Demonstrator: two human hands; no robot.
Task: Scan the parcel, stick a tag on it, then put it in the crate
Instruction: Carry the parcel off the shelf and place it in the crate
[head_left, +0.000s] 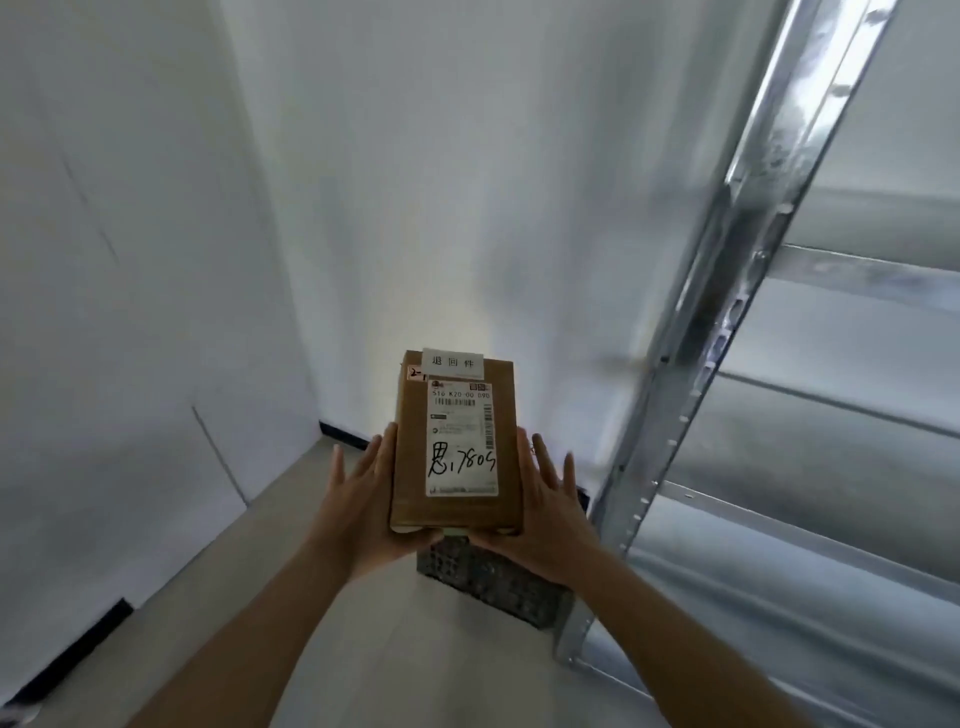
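A brown cardboard parcel (506, 452) is held in the air in front of me, long side pointing away. A white shipping label (461, 439) with black handwriting covers its top, and a small white tag (453, 362) sits at its far end. My left hand (363, 499) presses the parcel's left side and my right hand (550, 504) its right side, fingers spread. Below the parcel, a dark perforated crate (493, 582) stands on the floor, mostly hidden by the parcel and my hands.
A galvanised metal shelving rack (727, 291) rises at the right, its post foot on the floor beside the crate. White walls (156, 260) close in at the left and ahead. The pale floor (363, 649) runs beneath my arms.
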